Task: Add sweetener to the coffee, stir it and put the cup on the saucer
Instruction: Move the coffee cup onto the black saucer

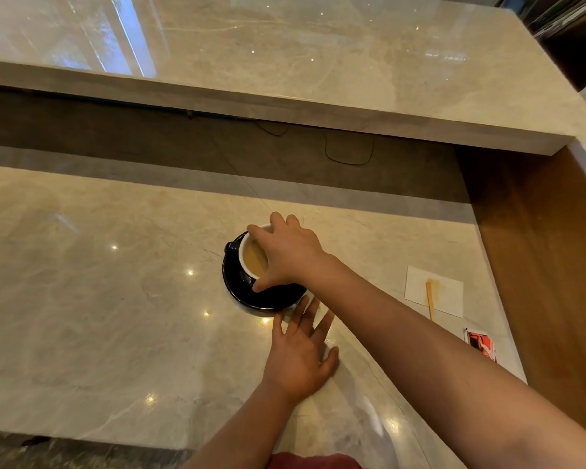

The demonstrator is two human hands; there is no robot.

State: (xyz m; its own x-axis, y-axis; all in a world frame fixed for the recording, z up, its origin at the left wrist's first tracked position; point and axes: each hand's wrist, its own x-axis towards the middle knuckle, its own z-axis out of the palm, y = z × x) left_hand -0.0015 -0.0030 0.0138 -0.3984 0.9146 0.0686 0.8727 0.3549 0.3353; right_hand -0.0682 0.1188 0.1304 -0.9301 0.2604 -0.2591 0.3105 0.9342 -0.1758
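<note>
A black cup (249, 257) with a white inside holds light brown coffee and stands on a black saucer (251, 296) in the middle of the marble counter. My right hand (290, 253) reaches over from the right and grips the cup's rim from above, thumb on the near side, fingers on the far side. The cup's handle (231, 247) points left. My left hand (301, 350) lies flat on the counter with fingers spread, fingertips at the saucer's near edge.
A white napkin (444, 294) with a stained wooden stir stick (430, 299) lies to the right. A torn red sweetener packet (481, 343) sits nearer, by the wooden side wall (538, 248). A raised marble ledge (285, 103) runs across the back.
</note>
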